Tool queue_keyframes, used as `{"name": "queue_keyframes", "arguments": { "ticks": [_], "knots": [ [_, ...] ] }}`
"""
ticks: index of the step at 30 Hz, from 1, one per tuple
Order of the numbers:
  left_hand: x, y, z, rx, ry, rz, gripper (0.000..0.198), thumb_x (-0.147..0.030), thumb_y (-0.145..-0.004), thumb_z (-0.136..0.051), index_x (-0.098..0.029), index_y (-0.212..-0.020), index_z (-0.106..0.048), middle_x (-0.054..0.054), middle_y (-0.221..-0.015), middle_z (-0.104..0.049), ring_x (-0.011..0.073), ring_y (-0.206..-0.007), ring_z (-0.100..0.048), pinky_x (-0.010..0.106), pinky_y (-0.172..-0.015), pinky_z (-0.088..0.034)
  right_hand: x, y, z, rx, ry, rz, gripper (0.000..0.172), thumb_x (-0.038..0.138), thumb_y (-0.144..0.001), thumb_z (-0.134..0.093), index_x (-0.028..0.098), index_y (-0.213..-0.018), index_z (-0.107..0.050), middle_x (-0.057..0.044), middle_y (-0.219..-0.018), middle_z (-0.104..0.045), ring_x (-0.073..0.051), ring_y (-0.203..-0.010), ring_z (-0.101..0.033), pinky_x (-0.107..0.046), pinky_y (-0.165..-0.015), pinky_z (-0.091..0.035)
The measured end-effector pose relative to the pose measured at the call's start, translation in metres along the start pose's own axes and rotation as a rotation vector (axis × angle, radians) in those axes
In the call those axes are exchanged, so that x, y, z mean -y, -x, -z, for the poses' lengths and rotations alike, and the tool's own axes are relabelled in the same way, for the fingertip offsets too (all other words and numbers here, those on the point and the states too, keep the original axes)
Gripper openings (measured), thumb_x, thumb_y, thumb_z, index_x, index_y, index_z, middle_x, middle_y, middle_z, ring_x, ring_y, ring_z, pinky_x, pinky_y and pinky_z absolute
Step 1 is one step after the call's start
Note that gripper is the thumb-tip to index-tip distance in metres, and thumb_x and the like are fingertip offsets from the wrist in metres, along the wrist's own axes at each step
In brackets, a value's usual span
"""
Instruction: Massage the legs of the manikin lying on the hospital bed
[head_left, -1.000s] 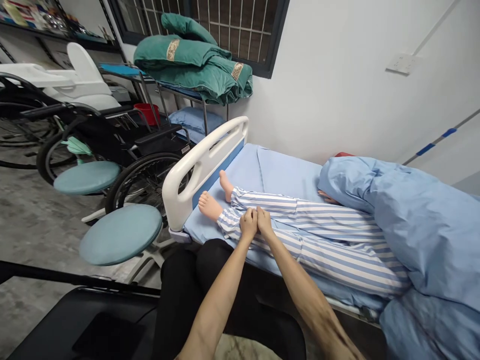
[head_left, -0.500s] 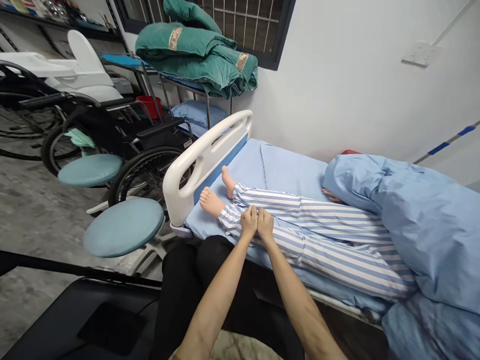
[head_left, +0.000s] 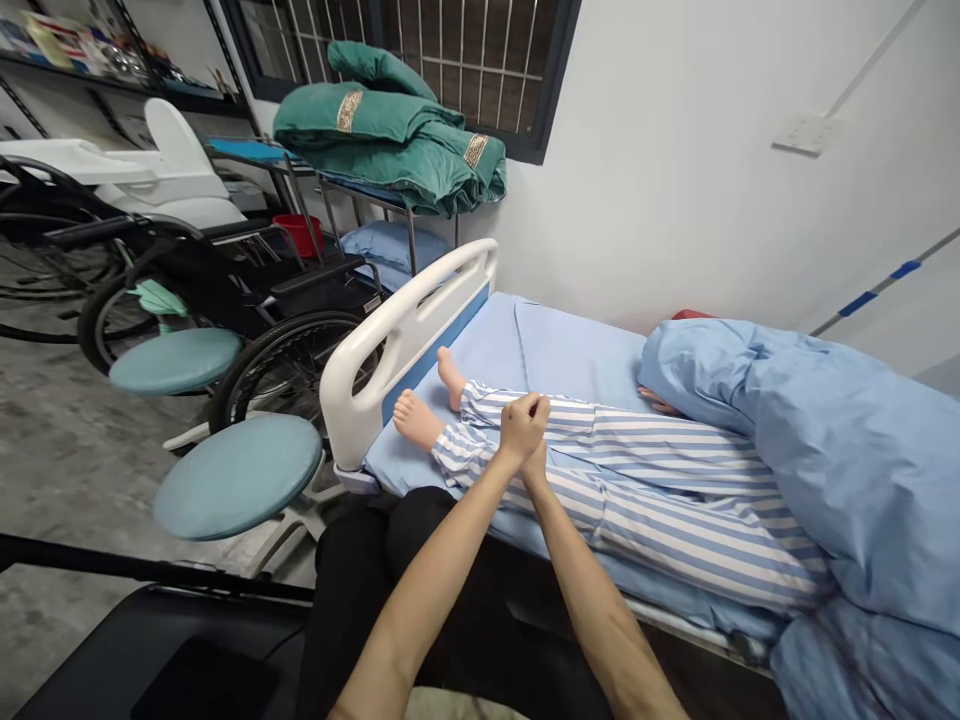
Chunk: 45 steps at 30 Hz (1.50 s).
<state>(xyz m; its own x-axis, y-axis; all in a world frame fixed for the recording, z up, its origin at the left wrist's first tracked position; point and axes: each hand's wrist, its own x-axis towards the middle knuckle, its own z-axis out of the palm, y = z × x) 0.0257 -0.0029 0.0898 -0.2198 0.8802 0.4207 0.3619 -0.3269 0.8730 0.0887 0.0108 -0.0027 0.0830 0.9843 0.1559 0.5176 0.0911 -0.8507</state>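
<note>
My left hand (head_left: 521, 428) is closed in a fist, held above the bed with nothing visible in it. Just below and behind it is my right hand (head_left: 534, 464), touching it and mostly covered, so its fingers are hidden. Both hands appear over the blue-and-white striped trousers (head_left: 675, 500) of a figure lying on the bed; whether they touch the cloth I cannot tell. Two bare, doll-like feet (head_left: 418, 420) stick out of the trouser legs towards the footboard. A light blue quilt (head_left: 840, 440) covers the upper part of the figure, and some fingers (head_left: 658, 401) show at its edge.
The white footboard (head_left: 409, 310) closes the bed's left end. Two round teal stools (head_left: 238, 475) and a black wheelchair (head_left: 300, 350) stand left of it. Folded green quilts (head_left: 390, 130) lie on a rack by the window. A black seat (head_left: 150, 650) is at lower left.
My two fists were side by side over the near shin. Now the left one is raised and lies over the right. The view has tilted up slightly.
</note>
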Motion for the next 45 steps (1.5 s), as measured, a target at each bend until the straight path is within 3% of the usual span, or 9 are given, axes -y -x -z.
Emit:
{"name": "queue_keyframes", "arguments": {
  "ticks": [5,7,10,17,25,28,34,39,45],
  "knots": [
    [0.057,0.028,-0.012,-0.048,-0.180,0.218,0.032,-0.027,-0.087,-0.041,-0.018,-0.056,-0.038,-0.001,-0.055,-0.044,0.0102,-0.055,-0.039,0.024,-0.057,-0.027,0.005,0.007,0.001,-0.047,-0.159,-0.030,0.042,0.042,-0.087,-0.032,0.018,-0.053,-0.042,-0.002,-0.053,-0.050,-0.012,-0.052,-0.041,-0.024,-0.050,-0.032],
    [0.078,0.044,-0.016,-0.056,-0.311,0.242,0.029,-0.027,-0.088,-0.040,-0.019,-0.061,-0.045,0.001,-0.061,-0.051,0.0117,-0.059,-0.044,0.025,-0.059,-0.026,0.006,0.009,0.001,-0.060,-0.168,-0.016,0.047,0.048,-0.088,-0.030,0.019,-0.053,-0.040,-0.001,-0.051,-0.047,-0.011,-0.051,-0.038,-0.024,-0.049,-0.031],
    [0.090,0.055,-0.019,-0.036,-0.399,0.213,0.030,-0.029,-0.091,-0.037,-0.019,-0.066,-0.050,0.002,-0.067,-0.056,0.0127,-0.063,-0.048,0.026,-0.061,-0.027,0.007,0.012,0.001,-0.067,-0.136,0.018,0.048,0.051,-0.088,-0.028,0.019,-0.054,-0.040,-0.001,-0.051,-0.046,-0.011,-0.052,-0.038,-0.024,-0.050,-0.031],
    [0.089,0.053,-0.018,-0.053,-0.399,0.166,0.030,-0.029,-0.092,-0.036,-0.019,-0.069,-0.052,0.004,-0.067,-0.058,0.0141,-0.065,-0.051,0.026,-0.062,-0.028,0.015,0.011,0.007,0.024,-0.110,0.017,0.044,0.047,-0.086,-0.031,0.019,-0.053,-0.037,-0.001,-0.049,-0.043,-0.011,-0.050,-0.036,-0.027,-0.052,-0.029],
    [0.091,0.055,-0.017,-0.054,-0.328,0.111,0.035,-0.029,-0.093,-0.031,-0.021,-0.066,-0.050,0.005,-0.068,-0.059,0.0149,-0.065,-0.053,0.027,-0.062,-0.029,0.064,0.001,0.043,0.065,-0.085,0.221,0.048,0.050,-0.089,-0.030,0.019,-0.053,-0.032,0.003,-0.049,-0.034,-0.009,-0.050,-0.032,-0.025,-0.053,-0.028],
    [0.092,0.054,-0.017,-0.064,-0.323,0.135,0.037,-0.031,-0.094,-0.028,-0.020,-0.068,-0.051,0.005,-0.068,-0.059,0.0146,-0.066,-0.053,0.026,-0.064,-0.031,0.054,0.007,0.036,0.064,-0.113,0.197,0.048,0.050,-0.090,-0.029,0.019,-0.053,-0.035,0.003,-0.049,-0.036,-0.009,-0.050,-0.033,-0.024,-0.052,-0.028],
    [0.089,0.056,-0.016,-0.056,-0.294,0.123,0.034,-0.031,-0.093,-0.030,-0.019,-0.072,-0.054,0.005,-0.073,-0.062,0.0142,-0.069,-0.055,0.026,-0.065,-0.034,0.007,0.023,0.013,0.040,0.041,0.123,0.046,0.046,-0.089,-0.028,0.017,-0.062,-0.052,-0.005,-0.060,-0.056,-0.013,-0.055,-0.044,-0.026,-0.057,-0.029],
    [0.086,0.055,-0.016,-0.057,-0.265,0.211,0.032,-0.031,-0.091,-0.036,-0.019,-0.066,-0.052,0.003,-0.067,-0.059,0.0126,-0.064,-0.051,0.025,-0.063,-0.032,0.007,0.018,0.013,0.048,-0.049,0.085,0.048,0.048,-0.088,-0.029,0.016,-0.058,-0.050,-0.006,-0.059,-0.058,-0.013,-0.054,-0.043,-0.026,-0.056,-0.029],
    [0.065,0.036,-0.018,-0.149,0.182,0.376,0.034,-0.032,-0.085,-0.039,-0.019,-0.054,-0.037,-0.002,-0.052,-0.041,0.0098,-0.053,-0.038,0.023,-0.056,-0.030,0.010,0.017,0.012,0.016,-0.073,0.064,0.050,0.048,-0.087,-0.028,0.016,-0.057,-0.051,-0.007,-0.058,-0.058,-0.014,-0.055,-0.045,-0.025,-0.055,-0.028]
  ]
}}
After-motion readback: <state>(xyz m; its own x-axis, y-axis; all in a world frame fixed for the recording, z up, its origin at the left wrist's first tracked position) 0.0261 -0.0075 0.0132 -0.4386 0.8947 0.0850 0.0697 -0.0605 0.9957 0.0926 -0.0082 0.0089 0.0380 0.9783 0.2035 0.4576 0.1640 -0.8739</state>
